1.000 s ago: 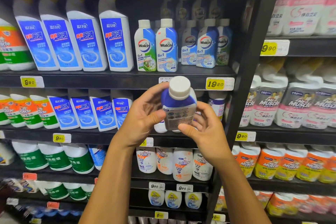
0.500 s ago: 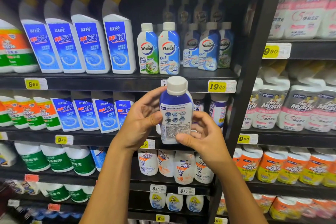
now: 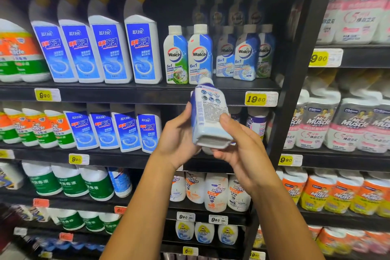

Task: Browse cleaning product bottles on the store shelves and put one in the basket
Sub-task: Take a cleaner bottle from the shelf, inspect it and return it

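Observation:
I hold a white and blue Walch cleaner bottle (image 3: 209, 116) in front of the shelves, tilted with its cap away from me and its grey base toward the camera. Its back label with small print faces me. My left hand (image 3: 179, 139) grips the bottle's left side. My right hand (image 3: 240, 150) holds the lower right side, thumb across the label. More Walch bottles (image 3: 199, 55) stand on the shelf just above. No basket is in view.
Blue-labelled toilet cleaner bottles (image 3: 105, 53) fill the upper left shelf, Mr Muscle bottles (image 3: 316, 124) the right bay. A black upright post (image 3: 295, 82) divides the bays. Yellow price tags (image 3: 255, 98) line the shelf edges. Lower shelves hold green and orange bottles.
The bottle has tipped from upright with its cap toward me to cap pointing away, showing its base. Both hands stayed on it and shifted slightly right.

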Available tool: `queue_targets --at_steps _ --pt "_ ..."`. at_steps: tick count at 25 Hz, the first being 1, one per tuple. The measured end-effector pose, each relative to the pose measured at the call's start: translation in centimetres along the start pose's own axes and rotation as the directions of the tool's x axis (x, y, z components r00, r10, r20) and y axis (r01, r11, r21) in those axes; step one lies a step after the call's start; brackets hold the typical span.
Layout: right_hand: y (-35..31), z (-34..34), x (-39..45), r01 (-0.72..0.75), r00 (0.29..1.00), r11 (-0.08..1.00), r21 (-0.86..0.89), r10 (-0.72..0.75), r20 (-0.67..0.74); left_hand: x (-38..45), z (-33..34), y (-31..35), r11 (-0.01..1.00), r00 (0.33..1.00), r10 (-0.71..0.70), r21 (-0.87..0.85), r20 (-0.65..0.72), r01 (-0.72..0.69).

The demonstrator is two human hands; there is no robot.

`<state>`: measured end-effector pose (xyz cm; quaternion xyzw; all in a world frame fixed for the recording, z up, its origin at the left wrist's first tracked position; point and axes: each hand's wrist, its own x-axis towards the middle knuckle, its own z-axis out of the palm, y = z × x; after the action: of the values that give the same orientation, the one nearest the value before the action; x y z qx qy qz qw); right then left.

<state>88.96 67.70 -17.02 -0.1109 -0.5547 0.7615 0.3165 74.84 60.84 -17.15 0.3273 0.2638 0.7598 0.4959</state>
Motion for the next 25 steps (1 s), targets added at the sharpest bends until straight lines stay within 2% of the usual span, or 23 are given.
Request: queue_targets --at_steps 2,5,7,9,12,14,17,19,21,23,25 --pt "-0.6 0.3 0.2 -0.038 0.999 0.999 0.002 0.038 -0.025 0.4 0.1 -0.6 0.991 0.999 -0.050 -0.124 -0.009 0.049" --pt "-1.0 0.1 0.5 -0.052 0.997 0.998 0.039 0.054 -0.060 0.6 0.2 -1.1 0.964 0.998 -0.050 -0.263 -0.023 0.042" --pt "-1.1 -0.1 0.6 -0.055 0.996 0.996 0.068 0.059 -0.066 0.6 0.3 -1.4 0.953 0.999 -0.043 -0.301 -0.029 0.032" --pt "-1.1 -0.5 0.6 -0.057 0.996 0.998 0.013 0.057 -0.064 0.9 0.5 -1.1 0.962 0.998 -0.036 -0.274 -0.059 0.019" --pt "-0.9 -1.6 0.8 -0.008 0.996 0.966 -0.260 -0.017 -0.090 1.4 1.0 -0.5 0.996 0.989 0.092 -0.004 -0.119 -0.093" --pt "-1.0 -2.4 1.0 0.063 0.988 0.926 -0.372 -0.110 -0.105 1.9 1.5 -0.5 0.964 0.969 0.179 0.226 -0.170 -0.139" --pt "-1.7 -3.0 1.1 0.232 0.947 0.882 -0.410 -0.301 -0.111 2.7 2.7 -0.9 0.886 0.935 0.286 0.429 -0.208 -0.175" --pt "-2.4 -3.2 1.0 0.313 0.938 0.858 -0.407 -0.346 -0.010 3.3 3.3 -1.1 0.831 0.893 0.361 0.526 -0.269 -0.178" --pt "-2.8 -3.3 1.4 0.333 0.938 0.817 -0.470 -0.338 0.078 4.0 4.1 -1.3 0.775 0.845 0.438 0.605 -0.307 -0.182" --pt "-3.1 -3.5 2.3 0.324 0.933 0.770 -0.550 -0.356 0.051 4.5 4.9 -1.5 0.716 0.815 0.487 0.678 -0.315 -0.167" --pt "-3.6 -3.7 3.6 0.326 0.924 0.766 -0.553 -0.382 0.015 4.9 5.4 -0.8 0.662 0.820 0.505 0.730 -0.269 -0.169"
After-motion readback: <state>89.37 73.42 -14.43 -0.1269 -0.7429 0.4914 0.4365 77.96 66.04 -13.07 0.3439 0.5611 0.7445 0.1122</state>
